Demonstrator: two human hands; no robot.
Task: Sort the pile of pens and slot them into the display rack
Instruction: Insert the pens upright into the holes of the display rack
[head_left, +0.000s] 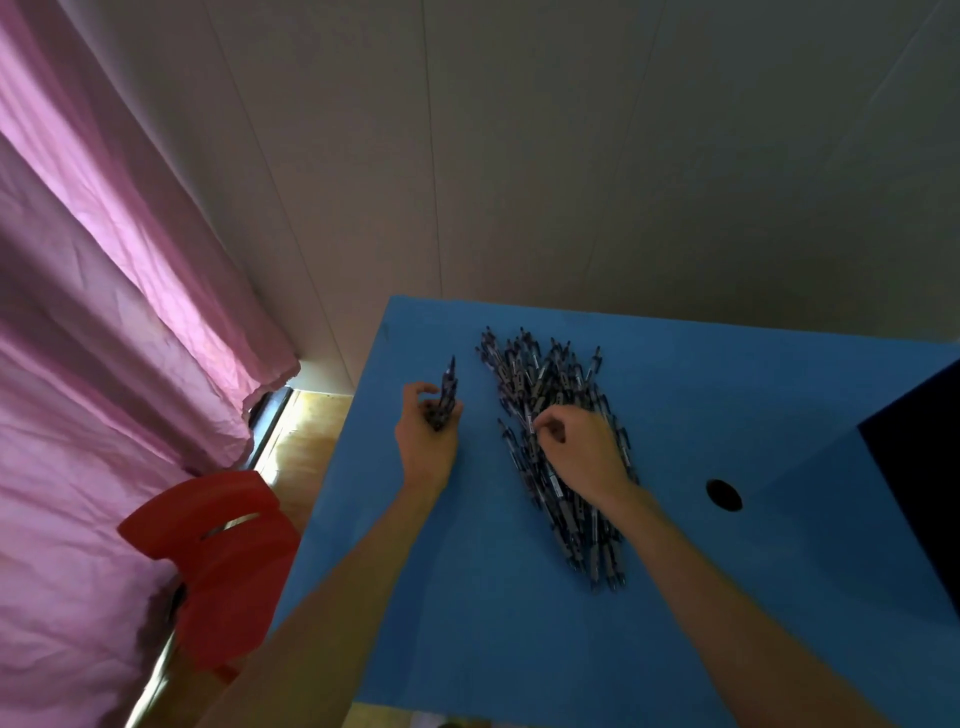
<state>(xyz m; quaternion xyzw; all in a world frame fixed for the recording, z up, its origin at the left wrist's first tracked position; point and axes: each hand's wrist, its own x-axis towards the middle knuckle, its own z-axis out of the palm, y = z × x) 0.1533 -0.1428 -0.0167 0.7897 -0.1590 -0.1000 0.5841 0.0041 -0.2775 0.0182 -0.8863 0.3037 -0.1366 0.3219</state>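
Pile of pens mid-frame on blue table. Left hand clamps small bundle, centre-left. Right hand pinches into pile. Pens likely light, stiff, slick; grip mid-barrel.

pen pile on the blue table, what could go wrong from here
1. The left hand grips a loose bundle of pens that fans upward; adding more could make some slip out of the grip.
2. The right hand picks within the pen pile, so it may scatter crossed pens or lift several at once.
3. Stray pens could roll into the round hole in the blue table.
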